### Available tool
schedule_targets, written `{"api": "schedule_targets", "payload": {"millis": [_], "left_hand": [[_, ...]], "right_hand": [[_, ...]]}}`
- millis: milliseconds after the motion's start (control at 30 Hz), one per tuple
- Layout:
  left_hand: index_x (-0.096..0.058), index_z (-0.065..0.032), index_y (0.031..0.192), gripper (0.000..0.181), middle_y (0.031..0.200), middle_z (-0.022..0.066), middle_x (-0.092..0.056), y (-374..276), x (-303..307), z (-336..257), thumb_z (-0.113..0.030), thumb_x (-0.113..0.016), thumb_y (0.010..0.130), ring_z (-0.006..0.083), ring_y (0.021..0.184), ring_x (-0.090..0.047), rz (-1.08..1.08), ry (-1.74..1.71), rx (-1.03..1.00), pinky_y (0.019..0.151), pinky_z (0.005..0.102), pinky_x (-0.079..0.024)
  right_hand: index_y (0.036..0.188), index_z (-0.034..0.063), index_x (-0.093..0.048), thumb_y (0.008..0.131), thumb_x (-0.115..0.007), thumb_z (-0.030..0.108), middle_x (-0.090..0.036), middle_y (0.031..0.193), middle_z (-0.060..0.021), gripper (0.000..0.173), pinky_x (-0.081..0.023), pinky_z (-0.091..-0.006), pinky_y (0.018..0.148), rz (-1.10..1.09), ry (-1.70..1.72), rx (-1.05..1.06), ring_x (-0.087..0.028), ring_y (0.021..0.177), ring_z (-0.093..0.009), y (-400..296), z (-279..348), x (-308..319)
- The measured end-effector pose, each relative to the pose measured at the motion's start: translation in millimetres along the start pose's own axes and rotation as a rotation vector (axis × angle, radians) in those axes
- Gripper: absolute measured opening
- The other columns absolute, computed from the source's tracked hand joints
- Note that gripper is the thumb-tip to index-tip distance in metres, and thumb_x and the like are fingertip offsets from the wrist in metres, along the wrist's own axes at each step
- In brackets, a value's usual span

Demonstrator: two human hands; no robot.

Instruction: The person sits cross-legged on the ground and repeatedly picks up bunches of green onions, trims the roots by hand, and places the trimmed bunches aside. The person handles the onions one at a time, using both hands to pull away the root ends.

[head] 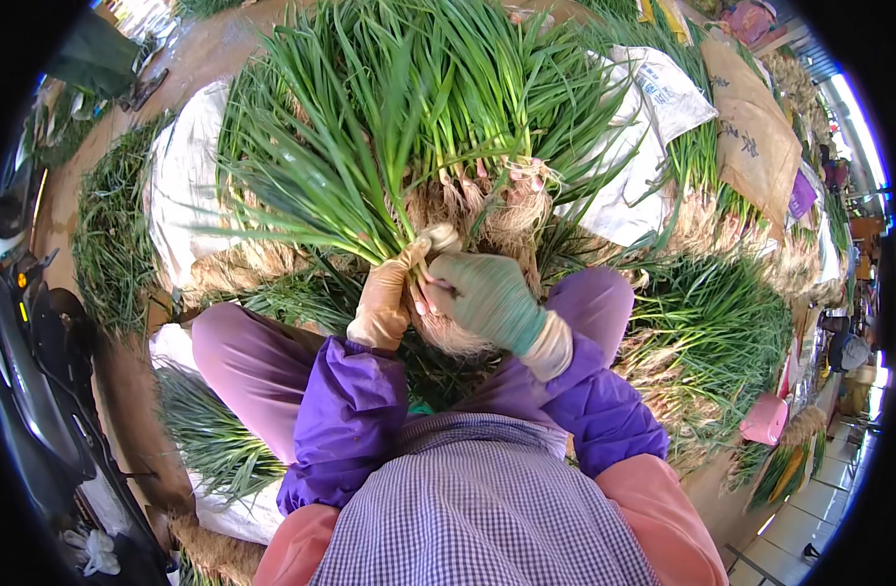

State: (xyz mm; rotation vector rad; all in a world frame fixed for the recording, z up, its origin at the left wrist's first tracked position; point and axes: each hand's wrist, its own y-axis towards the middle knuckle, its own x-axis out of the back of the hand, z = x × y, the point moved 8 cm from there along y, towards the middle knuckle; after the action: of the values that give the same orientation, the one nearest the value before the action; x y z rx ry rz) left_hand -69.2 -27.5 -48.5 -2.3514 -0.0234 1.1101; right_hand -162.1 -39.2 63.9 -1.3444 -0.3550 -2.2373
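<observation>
My left hand (389, 293), in a pale tan glove, is closed around a bunch of green garlic plants (367, 238) with long leaves fanning up and to the left. My right hand (492, 297), in a green knit glove with a cream cuff, lies against the pinkish stem bases of the same bunch; its fingertips are partly hidden. The pale roots (451, 333) hang below both hands. Just beyond the hands lies a large heap of similar plants (448, 80), with a small cluster of bulbs and roots (525, 201) at its near side.
White woven sacks (191, 183) lie at the left and right of the heap. More plants (704, 329) are piled by my right knee, others (213, 432) by my left. A brown paper sheet (752, 132) bears writing. A pink container (764, 419) stands right; a dark motor scooter (37, 381) stands left.
</observation>
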Motion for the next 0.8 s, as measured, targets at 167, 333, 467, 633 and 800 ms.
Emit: {"api": "schedule_targets", "payload": {"millis": [167, 333, 467, 633, 800], "left_hand": [[-0.057, 0.0043, 0.105, 0.031, 0.078, 0.0099, -0.062, -9.5, -3.6, -2.3, -0.022, -0.056, 0.088, 0.0211, 0.064, -0.061, -0.044, -0.098, 0.032, 0.055, 0.0320, -0.052], [-0.054, 0.0041, 0.105, 0.031, 0.068, 0.0027, -0.055, -30.5, -11.6, -8.4, -0.022, -0.055, 0.089, 0.0183, 0.058, -0.055, 0.259, -0.185, 0.079, 0.054, 0.0321, -0.050], [-0.054, -0.0024, 0.091, 0.023, 0.065, 0.0022, -0.051, -31.9, 14.3, -7.0, -0.024, -0.058, 0.087, 0.0170, 0.053, -0.049, 0.093, -0.022, 0.009, 0.047, 0.0327, -0.044], [-0.054, -0.0054, 0.093, 0.025, 0.061, -0.0026, -0.045, -55.0, -2.1, -37.5, -0.029, -0.059, 0.087, 0.0100, 0.051, -0.045, 0.074, -0.116, -0.213, 0.039, 0.0254, -0.041], [-0.047, -0.0028, 0.117, 0.036, 0.067, 0.0031, -0.051, -46.1, -13.1, -74.5, -0.024, -0.056, 0.089, 0.0162, 0.054, -0.050, 0.154, -0.140, -0.399, 0.051, 0.0302, -0.049]], "right_hand": [[0.086, 0.0012, -0.060, 0.088, -0.057, 0.027, -0.057, 0.062, -0.0101, 0.026, -0.043, -0.0304, 0.053, -0.429, 0.237, -0.165, -0.053, 0.054, -0.021, 36.6, -55.0, 26.6], [0.098, 0.0053, -0.056, 0.082, -0.058, 0.044, -0.061, 0.081, -0.0176, 0.042, -0.048, -0.0407, 0.064, -0.498, 0.354, -0.027, -0.060, 0.075, -0.035, 64.4, -16.0, 27.5], [0.085, 0.0081, -0.059, 0.084, -0.053, 0.043, -0.061, 0.072, -0.0130, 0.035, -0.046, -0.0433, 0.064, -0.134, 0.239, 0.093, -0.060, 0.069, -0.033, 66.7, 7.3, -28.2], [0.086, 0.0073, -0.061, 0.085, -0.057, 0.019, -0.059, 0.068, -0.0071, 0.012, -0.046, -0.0319, 0.050, -0.377, 0.134, -0.241, -0.060, 0.064, -0.025, 25.7, -56.1, 2.5], [0.107, 0.0090, -0.061, 0.081, -0.056, 0.037, -0.064, 0.082, -0.0109, 0.039, -0.049, -0.0365, 0.069, 1.289, -0.189, -0.021, -0.063, 0.073, -0.027, -54.0, -48.4, -106.5]]}}
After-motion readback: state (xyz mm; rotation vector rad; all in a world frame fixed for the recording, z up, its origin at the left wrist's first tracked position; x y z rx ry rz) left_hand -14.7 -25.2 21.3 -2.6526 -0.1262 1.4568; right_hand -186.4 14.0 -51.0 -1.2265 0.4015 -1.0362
